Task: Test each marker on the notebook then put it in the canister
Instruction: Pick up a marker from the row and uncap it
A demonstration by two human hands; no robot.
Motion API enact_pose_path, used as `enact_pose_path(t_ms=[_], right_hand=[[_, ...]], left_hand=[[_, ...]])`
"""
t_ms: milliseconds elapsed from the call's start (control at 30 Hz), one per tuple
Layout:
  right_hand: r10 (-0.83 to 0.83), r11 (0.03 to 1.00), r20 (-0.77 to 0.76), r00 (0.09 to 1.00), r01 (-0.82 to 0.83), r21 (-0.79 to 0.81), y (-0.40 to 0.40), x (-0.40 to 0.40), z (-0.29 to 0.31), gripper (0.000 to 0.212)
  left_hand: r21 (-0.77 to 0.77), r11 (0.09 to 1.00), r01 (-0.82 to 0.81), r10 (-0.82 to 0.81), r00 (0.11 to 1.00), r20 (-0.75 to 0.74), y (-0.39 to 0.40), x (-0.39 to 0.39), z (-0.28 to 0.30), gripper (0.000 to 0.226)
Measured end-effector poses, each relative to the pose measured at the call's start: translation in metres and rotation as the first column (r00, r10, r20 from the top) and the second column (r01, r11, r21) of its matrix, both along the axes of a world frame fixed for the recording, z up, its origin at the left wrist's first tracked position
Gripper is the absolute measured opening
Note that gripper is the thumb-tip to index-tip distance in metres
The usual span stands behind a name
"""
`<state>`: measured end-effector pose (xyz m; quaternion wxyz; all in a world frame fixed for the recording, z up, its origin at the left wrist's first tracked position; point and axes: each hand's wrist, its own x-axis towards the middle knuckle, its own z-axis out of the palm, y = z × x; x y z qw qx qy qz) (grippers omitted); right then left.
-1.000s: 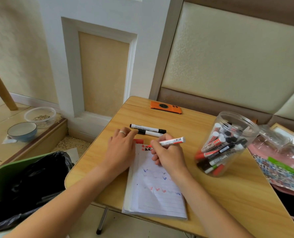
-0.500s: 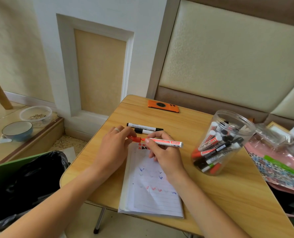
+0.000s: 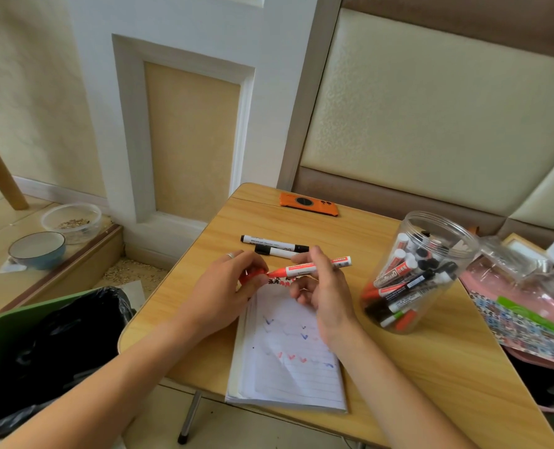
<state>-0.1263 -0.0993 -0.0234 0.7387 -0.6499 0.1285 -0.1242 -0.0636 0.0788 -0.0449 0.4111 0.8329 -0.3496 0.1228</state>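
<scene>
- Hands meet at centre frame above the top edge of the notebook (image 3: 288, 361), which lies open on the wooden worktop (image 3: 431, 367).
- Right hand (image 3: 326, 294) has its grip clamped on a red marker (image 3: 311, 268), held nearly level with the tip pointing left.
- Left hand (image 3: 224, 290) pinches the red cap (image 3: 253, 275), just beside the tip.
- Clear canister (image 3: 421, 270), right of centre, leans and holds many markers.
- Two black markers (image 3: 274, 246) lie just above the hands.
- Orange phone (image 3: 308, 209) rests at the worktop's far edge.
</scene>
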Motion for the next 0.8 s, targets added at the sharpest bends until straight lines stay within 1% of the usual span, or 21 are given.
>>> enact_pose_path(t_ms=[33, 133, 200, 267, 333, 367, 467, 533, 567, 633, 733, 800], right_hand=[[-0.004, 1.0, 0.002, 1.0, 0.004, 0.008, -0.001, 0.0, 0.0, 0.034], [0.01, 0.999, 0.035, 0.999, -0.008, -0.042, -0.002, 0.001, -0.001, 0.017], [0.029, 0.998, 0.06, 0.998, -0.026, -0.059, -0.001, 0.001, -0.002, 0.017], [0.044, 0.997, 0.08, 0.996, -0.038, -0.074, 0.0, 0.001, -0.003, 0.02], [0.041, 0.997, 0.087, 0.995, -0.035, -0.067, -0.001, 0.0, -0.002, 0.023], [0.043, 0.998, 0.092, 0.995, -0.038, -0.058, -0.001, -0.001, -0.002, 0.023], [0.064, 0.998, 0.123, 0.99, -0.064, -0.008, -0.003, -0.003, 0.0, 0.019], [0.072, 0.997, 0.142, 0.987, -0.073, 0.007, -0.003, -0.003, -0.001, 0.02], [0.081, 0.997, 0.15, 0.985, -0.081, -0.003, -0.004, -0.002, -0.002, 0.021], [0.113, 0.993, 0.156, 0.981, -0.108, -0.04, -0.004, -0.002, -0.003, 0.022], [0.134, 0.989, 0.131, 0.982, -0.125, -0.074, -0.002, -0.002, -0.002, 0.029], [0.092, 0.996, 0.111, 0.99, -0.089, -0.032, -0.002, -0.002, -0.002, 0.039]], left_hand=[[0.0, 1.0, 0.0, 0.0, 1.0, -0.003, 0.001, 0.0, 0.001, 0.006], [-0.026, 0.999, 0.037, -0.038, 0.999, -0.021, 0.003, -0.001, 0.002, 0.01], [-0.047, 0.997, 0.058, -0.06, 0.998, -0.035, 0.002, -0.002, 0.004, 0.013], [-0.065, 0.997, 0.045, -0.05, 0.996, -0.074, 0.001, -0.004, 0.005, 0.013], [-0.115, 0.993, 0.025, -0.044, 0.985, -0.166, 0.0, -0.007, 0.006, 0.012], [-0.165, 0.986, 0.024, -0.062, 0.97, -0.234, -0.001, -0.009, 0.006, 0.012], [-0.372, 0.928, 0.006, -0.181, 0.882, -0.436, -0.004, -0.014, 0.011, 0.013], [-0.479, 0.878, -0.023, -0.261, 0.815, -0.518, -0.007, -0.017, 0.014, 0.015], [-0.504, 0.863, -0.028, -0.288, 0.794, -0.536, -0.008, -0.019, 0.014, 0.016], [-0.518, 0.855, -0.015, -0.314, 0.779, -0.542, -0.01, -0.023, 0.014, 0.018], [-0.508, 0.861, 0.012, -0.324, 0.783, -0.531, -0.013, -0.027, 0.013, 0.017], [-0.469, 0.883, 0.008, -0.283, 0.806, -0.52, -0.012, -0.024, 0.011, 0.014]])
